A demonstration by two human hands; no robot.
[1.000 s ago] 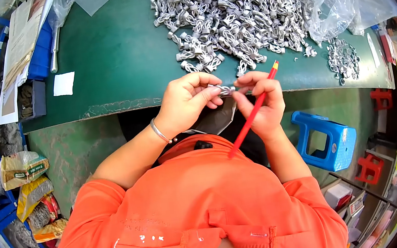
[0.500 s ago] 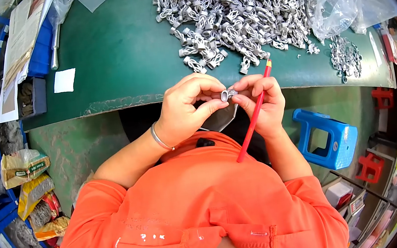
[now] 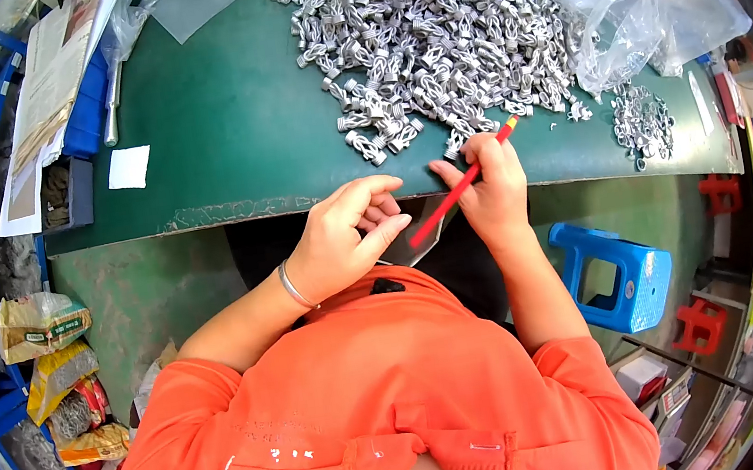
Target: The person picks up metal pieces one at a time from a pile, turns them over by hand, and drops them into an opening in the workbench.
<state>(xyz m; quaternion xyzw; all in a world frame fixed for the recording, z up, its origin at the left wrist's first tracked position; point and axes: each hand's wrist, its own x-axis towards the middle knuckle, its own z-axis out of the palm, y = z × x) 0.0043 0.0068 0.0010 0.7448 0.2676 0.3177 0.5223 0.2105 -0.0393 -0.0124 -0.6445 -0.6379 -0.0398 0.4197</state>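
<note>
My left hand (image 3: 343, 232) hovers just in front of the table edge, thumb and index finger apart, nothing visible between them. My right hand (image 3: 492, 189) is at the edge, its fingers closed around a slim red pencil-like stick (image 3: 451, 208) with a yellow band near its upper end. The stick slants down toward my left hand. Right beside my right fingertips lies a small grey metal fitting (image 3: 453, 143) with a ribbed collar and looped end. It sits at the near edge of a large pile of similar fittings (image 3: 455, 34) on the green table (image 3: 219, 122).
Small metal rings (image 3: 640, 122) lie to the right, beside clear plastic bags (image 3: 651, 9). A white paper square (image 3: 129, 168) is on the left, near a blue bin (image 3: 86, 111) and papers. On the floor stand a blue stool (image 3: 625, 283) and packed bags (image 3: 44, 324).
My hands have come apart, and the grey fitting they held between them is no longer seen there. My right hand has moved up toward the pile, still with the red stick.
</note>
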